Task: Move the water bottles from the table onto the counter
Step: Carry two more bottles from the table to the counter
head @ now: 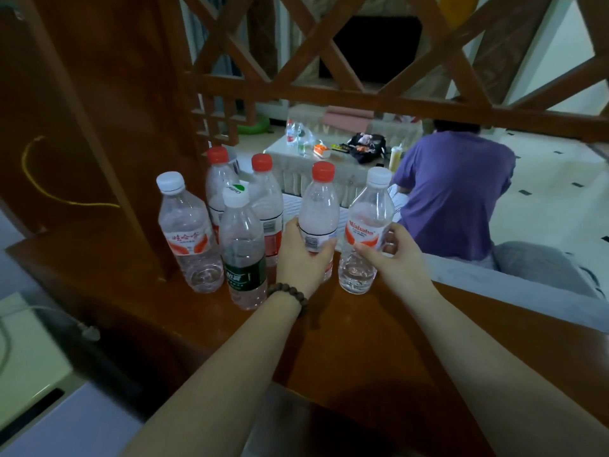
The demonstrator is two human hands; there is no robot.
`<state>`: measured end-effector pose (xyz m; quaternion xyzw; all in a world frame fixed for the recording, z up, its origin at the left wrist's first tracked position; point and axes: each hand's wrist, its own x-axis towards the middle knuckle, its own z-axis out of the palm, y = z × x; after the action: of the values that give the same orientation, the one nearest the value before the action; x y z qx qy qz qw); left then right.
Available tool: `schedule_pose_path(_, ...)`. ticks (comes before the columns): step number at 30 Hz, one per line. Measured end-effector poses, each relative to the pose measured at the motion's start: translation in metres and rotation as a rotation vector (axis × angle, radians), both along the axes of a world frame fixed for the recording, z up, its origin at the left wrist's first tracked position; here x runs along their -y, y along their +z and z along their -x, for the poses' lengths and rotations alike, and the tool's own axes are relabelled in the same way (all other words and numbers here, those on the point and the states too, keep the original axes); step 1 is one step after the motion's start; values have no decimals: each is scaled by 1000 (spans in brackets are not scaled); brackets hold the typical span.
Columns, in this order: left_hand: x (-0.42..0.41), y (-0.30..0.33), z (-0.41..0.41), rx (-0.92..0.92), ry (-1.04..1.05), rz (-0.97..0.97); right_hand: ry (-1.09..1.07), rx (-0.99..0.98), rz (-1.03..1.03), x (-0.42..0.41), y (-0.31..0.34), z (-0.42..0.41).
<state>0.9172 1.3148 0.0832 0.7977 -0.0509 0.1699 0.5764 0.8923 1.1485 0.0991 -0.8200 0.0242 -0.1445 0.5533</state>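
Observation:
Several water bottles stand on the brown wooden counter [379, 341]. My left hand [301, 255] is wrapped around a red-capped bottle [319, 206] at its label. My right hand [390, 255] grips a white-capped bottle [369, 222] with a red label; its base rests on the counter. To the left stand a white-capped bottle [189, 232], a green-labelled bottle [244, 255] and two red-capped bottles [219, 179] [267, 196] behind it. Far off, a low table [306, 159] bears more bottles [295, 135].
A wooden lattice screen [329, 90] rises above the counter, with a thick post [108, 127] at the left. A person in a purple shirt [454, 192] sits beyond the counter, back turned. A white appliance [29, 364] stands at the lower left. The low table holds a black bag [365, 145].

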Motion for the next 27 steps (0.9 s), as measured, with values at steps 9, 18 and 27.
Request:
schedule_pose_path(9,1,-11,-4,-8,17,-14,40,-43,36,7,-10,-9)
schedule_pose_path(18,0,-19,1,-25,32,-18,98,-62,-2,9,-14,-5)
schedule_pose_path(27,-1,-17,5,-25,62,-96,149,-60,7,14,-15,0)
